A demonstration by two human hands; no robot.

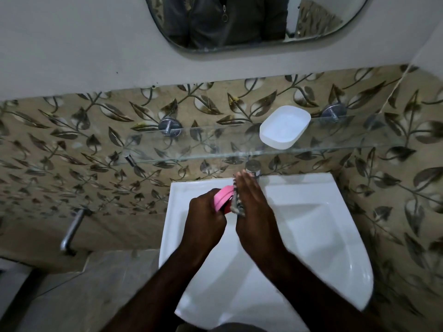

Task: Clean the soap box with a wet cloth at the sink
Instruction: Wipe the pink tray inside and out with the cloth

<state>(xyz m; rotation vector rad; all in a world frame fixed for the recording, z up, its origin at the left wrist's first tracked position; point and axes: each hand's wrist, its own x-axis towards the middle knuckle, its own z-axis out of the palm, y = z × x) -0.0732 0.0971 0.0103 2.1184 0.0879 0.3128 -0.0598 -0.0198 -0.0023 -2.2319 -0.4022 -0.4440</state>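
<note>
- Left hand (206, 212): centre of the frame, over the basin. Its fingers are curled round the pink soap-box half (224, 196) and grip it.
- Right hand (254, 207): just right of the left. Its fingers are straight and together, and the flat palm presses the cloth (237, 204) against the pink piece.
- Pink soap-box half: smooth rigid plastic with a rounded rim, held on edge between the two hands. Its long axis runs from lower left up toward the tap (253, 167). Much of it is hidden by the hands.
- Cloth: thin, crumpled, patterned grey and white, sandwiched between palm and box. Whether it is wet cannot be told.
- Governing relation: the face being wiped looks rightward at the right palm. The left hand serves as holder, and a wiping stroke would likely follow the long axis.
- White soap-box half (285, 127): upper right of centre, on the glass shelf (191, 149), open side up. It is a rounded rectangle of pale plastic, well apart from both hands and nearer the right.
- Sink (347, 224): glossy white ceramic, lower centre.
- Tap: chrome, just beyond the right fingertips.
- Wall tiles (72, 140): beige, with a leaf pattern.
</note>
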